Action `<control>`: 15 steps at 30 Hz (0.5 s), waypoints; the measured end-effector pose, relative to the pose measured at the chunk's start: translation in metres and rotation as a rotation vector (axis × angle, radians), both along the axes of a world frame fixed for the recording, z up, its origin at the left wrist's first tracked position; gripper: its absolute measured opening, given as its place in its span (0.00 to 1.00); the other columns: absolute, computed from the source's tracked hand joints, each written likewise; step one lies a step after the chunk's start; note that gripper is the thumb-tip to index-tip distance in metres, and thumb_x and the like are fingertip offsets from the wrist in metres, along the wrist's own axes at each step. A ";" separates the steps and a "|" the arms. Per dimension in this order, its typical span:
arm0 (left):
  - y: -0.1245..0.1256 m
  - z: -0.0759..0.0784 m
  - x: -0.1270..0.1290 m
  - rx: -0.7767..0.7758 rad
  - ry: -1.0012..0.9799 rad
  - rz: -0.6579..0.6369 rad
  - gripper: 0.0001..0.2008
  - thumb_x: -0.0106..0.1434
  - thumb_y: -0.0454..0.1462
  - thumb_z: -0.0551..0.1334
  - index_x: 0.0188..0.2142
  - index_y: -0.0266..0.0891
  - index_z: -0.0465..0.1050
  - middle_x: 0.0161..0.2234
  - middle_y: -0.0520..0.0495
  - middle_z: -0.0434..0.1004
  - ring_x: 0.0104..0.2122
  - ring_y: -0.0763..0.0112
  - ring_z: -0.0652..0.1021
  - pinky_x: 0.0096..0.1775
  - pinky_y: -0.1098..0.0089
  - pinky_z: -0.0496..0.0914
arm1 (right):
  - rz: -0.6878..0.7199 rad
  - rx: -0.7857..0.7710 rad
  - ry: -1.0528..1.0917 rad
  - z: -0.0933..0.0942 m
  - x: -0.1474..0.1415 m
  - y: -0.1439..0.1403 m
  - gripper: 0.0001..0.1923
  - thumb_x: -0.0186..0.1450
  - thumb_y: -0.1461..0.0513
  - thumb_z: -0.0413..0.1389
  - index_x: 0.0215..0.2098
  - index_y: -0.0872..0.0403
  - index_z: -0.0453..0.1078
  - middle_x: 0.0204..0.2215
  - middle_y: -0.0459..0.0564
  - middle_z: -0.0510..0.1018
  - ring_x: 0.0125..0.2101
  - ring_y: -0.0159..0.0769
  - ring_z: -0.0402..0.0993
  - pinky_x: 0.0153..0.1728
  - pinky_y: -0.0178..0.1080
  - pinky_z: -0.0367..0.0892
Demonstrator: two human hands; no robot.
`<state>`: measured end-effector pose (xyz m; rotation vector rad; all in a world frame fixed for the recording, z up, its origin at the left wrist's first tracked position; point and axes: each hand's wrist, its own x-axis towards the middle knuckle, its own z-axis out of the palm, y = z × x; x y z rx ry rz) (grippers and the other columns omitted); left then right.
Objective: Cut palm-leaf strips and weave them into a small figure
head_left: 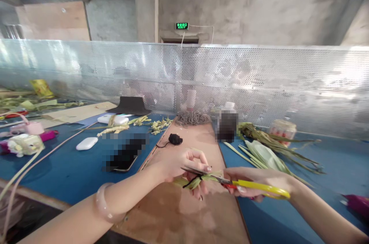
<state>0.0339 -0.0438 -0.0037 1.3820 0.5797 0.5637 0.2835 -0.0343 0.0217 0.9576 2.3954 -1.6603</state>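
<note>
Phone (129, 159) near brown board's (161, 217) left edge | black thread ball (175, 139), board bare to its right | left hand (179, 164) pinching green leaf strip (195, 183) in its fingertips, above board | scissors (245, 184): blades against strip | right hand (262, 177): closed round scissors, over board's right edge, leaves (261, 153) ahead of it.

Right hand (261, 175) with yellow-handled scissors (265, 188), blades (194, 171) at green strips (211, 176) in left hand (181, 163)

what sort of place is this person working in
Probably a handicraft workshop: yellow-handled scissors in the right hand, plant leaves on a blue-topped worktable, and an exit sign on a bare concrete wall.
</note>
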 end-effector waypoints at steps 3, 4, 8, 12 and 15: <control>-0.001 0.002 0.000 -0.033 -0.016 -0.024 0.10 0.59 0.41 0.61 0.31 0.37 0.63 0.19 0.49 0.75 0.16 0.73 0.74 0.18 0.78 0.60 | 0.003 -0.008 0.015 -0.002 0.000 0.002 0.20 0.60 0.45 0.53 0.36 0.52 0.57 0.26 0.41 0.55 0.23 0.23 0.49 0.18 0.26 0.45; -0.001 0.003 -0.001 -0.042 -0.024 -0.034 0.10 0.59 0.41 0.61 0.32 0.37 0.63 0.18 0.49 0.75 0.16 0.73 0.74 0.18 0.78 0.62 | 0.012 -0.016 0.019 -0.003 0.000 0.003 0.20 0.60 0.45 0.53 0.36 0.52 0.57 0.26 0.41 0.55 0.23 0.23 0.49 0.18 0.25 0.45; 0.000 0.003 -0.002 -0.044 -0.058 -0.054 0.10 0.60 0.43 0.60 0.32 0.39 0.62 0.18 0.50 0.74 0.16 0.74 0.74 0.19 0.78 0.63 | 0.031 -0.040 0.057 -0.010 0.001 0.006 0.24 0.57 0.43 0.54 0.38 0.52 0.57 0.27 0.41 0.56 0.23 0.23 0.49 0.18 0.25 0.46; 0.001 0.001 -0.001 -0.009 -0.076 -0.074 0.11 0.61 0.44 0.58 0.33 0.39 0.61 0.17 0.51 0.74 0.14 0.75 0.73 0.18 0.79 0.61 | -0.006 -0.026 0.094 -0.011 -0.001 0.004 0.24 0.58 0.43 0.53 0.38 0.53 0.58 0.26 0.41 0.56 0.23 0.23 0.49 0.18 0.26 0.46; 0.001 0.002 -0.001 -0.016 -0.089 -0.062 0.10 0.61 0.43 0.58 0.33 0.39 0.61 0.15 0.53 0.72 0.13 0.76 0.71 0.18 0.80 0.60 | -0.009 -0.050 0.114 -0.010 -0.003 0.000 0.23 0.58 0.44 0.53 0.38 0.52 0.59 0.25 0.40 0.56 0.22 0.23 0.47 0.18 0.27 0.45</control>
